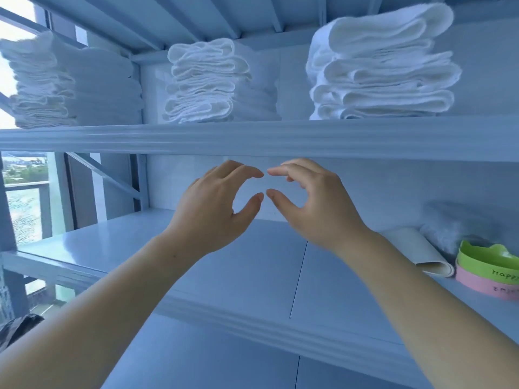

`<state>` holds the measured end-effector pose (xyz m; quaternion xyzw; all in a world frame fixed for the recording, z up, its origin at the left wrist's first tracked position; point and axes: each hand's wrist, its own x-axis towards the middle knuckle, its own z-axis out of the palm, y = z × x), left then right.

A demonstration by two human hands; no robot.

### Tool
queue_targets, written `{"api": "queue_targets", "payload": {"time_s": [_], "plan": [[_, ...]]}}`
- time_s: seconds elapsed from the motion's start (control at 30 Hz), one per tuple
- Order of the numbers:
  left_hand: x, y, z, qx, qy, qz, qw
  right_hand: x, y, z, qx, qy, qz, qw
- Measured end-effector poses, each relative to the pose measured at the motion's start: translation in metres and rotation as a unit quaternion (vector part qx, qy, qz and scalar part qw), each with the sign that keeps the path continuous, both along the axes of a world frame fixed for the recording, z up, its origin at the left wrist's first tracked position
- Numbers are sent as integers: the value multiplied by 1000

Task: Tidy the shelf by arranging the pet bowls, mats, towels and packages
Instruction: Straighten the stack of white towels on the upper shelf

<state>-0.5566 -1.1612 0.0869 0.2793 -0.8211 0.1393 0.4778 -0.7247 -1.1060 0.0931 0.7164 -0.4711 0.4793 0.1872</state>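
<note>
Three stacks of folded white towels stand on the upper shelf: one at the left (70, 85), one in the middle (213, 82), one at the right (384, 68). Below that shelf's front edge, my left hand (216, 203) and my right hand (311, 203) hover side by side over the middle shelf board (252, 270). Both are curled with fingers apart, fingertips almost meeting, and hold nothing. At the right end of the middle shelf sit a green pet bowl (488, 262) stacked on a pink pet bowl (488, 286), a rolled cream mat (421, 254) and a folded grey towel (460, 226).
The white metal shelf has a thick front beam (252, 138) just above my hands. A diagonal brace (106, 175) and upright post close the left end. A window (22, 192) lies beyond at the left. A dark object (16, 329) shows at the lower left.
</note>
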Motion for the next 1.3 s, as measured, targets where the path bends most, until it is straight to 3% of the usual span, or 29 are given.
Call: {"api": "queue_targets", "payload": {"time_s": [0.27,0.5,0.73,1.3], "plan": [[8,-32,25,-37,32,14,999,10,-27,36,-12,46,13,999],[6,-58,50,-77,74,-17,994,18,-59,68,-76,76,55,993],[11,-89,67,-98,104,12,990,20,-89,90,-116,98,58,987],[53,-170,120,-134,80,-26,987,57,-149,124,-128,106,-72,983]]}}
